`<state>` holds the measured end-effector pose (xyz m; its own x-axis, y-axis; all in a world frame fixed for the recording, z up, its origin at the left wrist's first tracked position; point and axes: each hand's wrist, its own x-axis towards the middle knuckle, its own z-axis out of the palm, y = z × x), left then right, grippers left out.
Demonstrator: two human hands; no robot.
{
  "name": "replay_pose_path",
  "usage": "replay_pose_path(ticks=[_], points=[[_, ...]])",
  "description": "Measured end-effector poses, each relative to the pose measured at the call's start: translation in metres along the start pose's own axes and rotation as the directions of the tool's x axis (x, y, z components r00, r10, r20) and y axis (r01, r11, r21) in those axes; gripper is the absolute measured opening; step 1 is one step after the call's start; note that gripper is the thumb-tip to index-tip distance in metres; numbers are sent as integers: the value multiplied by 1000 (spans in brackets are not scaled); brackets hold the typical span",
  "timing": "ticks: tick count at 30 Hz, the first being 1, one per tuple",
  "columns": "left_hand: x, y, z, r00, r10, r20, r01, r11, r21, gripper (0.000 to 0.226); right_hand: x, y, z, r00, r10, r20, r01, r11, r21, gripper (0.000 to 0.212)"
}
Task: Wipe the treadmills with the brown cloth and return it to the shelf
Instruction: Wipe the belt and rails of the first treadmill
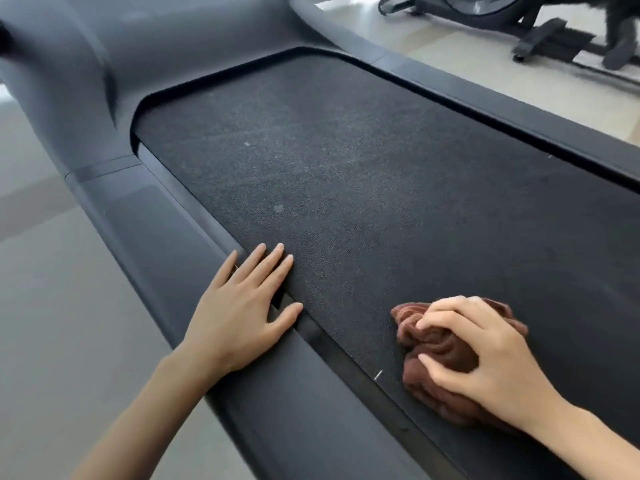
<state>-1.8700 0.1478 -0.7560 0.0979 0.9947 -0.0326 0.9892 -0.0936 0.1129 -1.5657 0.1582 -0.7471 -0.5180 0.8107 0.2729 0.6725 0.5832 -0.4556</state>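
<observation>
A black treadmill belt (346, 174) fills most of the view, dusty and scuffed, with two pale spots near its middle. My right hand (485, 355) presses a bunched brown cloth (436, 362) onto the near part of the belt, fingers curled over it. My left hand (242, 306) lies flat with fingers spread on the left side rail (149, 230), its fingertips reaching onto the belt's edge. It holds nothing.
The grey motor cover (104, 64) rises at the belt's far end. The right side rail (519, 109) runs along the far edge. Another black exercise machine (519, 26) stands on the pale floor at the top right. Grey floor (52, 323) lies to the left.
</observation>
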Motion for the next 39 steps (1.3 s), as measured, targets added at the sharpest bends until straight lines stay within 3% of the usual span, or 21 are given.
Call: replay_pose_path(ticks=[6,10,14,17,21,27,34,39], points=[[-2,2,0,1000,1,-9,0,1000,18,88,71,-34,47,954,231,-193,-250,965,-79,24],[-4,0,0,999,30,19,-31,998,53,89,79,-43,49,957,249,-148,-263,962,-80,27],[-2,-2,4,999,46,-2,-46,997,68,86,-15,-41,15,967,244,-77,-249,965,-78,26],[0,-3,9,999,43,-17,-42,996,74,74,-52,-46,8,912,350,-214,-374,924,-85,24],[3,-11,8,994,105,24,-106,994,30,73,13,-55,43,841,420,-341,-486,863,-135,22],[33,-75,-6,999,28,16,-28,999,-16,60,130,-66,85,884,388,-259,-440,879,-183,27],[28,-71,-3,999,43,-22,-44,998,-47,62,79,-81,76,930,308,-200,-334,936,-110,25],[27,-73,-3,996,0,-91,-6,998,-67,64,148,-78,94,936,282,-210,-317,935,-158,22]])
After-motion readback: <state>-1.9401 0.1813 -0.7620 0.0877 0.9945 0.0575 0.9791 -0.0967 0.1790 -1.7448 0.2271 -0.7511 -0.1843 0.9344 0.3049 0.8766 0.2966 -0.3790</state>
